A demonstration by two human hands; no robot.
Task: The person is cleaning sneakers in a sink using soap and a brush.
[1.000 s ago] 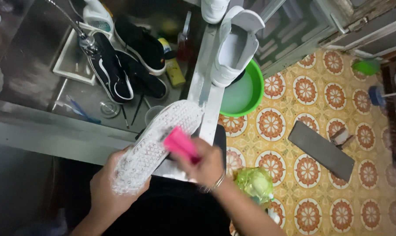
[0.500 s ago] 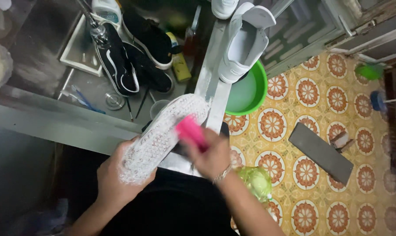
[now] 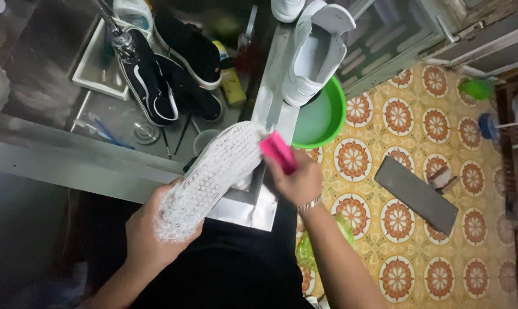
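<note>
Steel sink counter [image 3: 58, 166] beside patterned yellow floor tiles [image 3: 396, 171], seen from the head camera. Left hand [image 3: 150, 229] wrapped around the heel of a white shoe [image 3: 213, 171], sole up and soapy, held over the counter edge. Right hand [image 3: 296, 180] clenched on a pink brush [image 3: 278, 151] at the toe. Slippery: could slide out of wet fingers. Black shoes [image 3: 167, 86] crowding the sink; green basin [image 3: 322, 114] and white sneaker [image 3: 316, 51] close by.

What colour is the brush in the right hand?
Bright pink brush, gripped by the right hand against the white shoe sole; head view.
</note>
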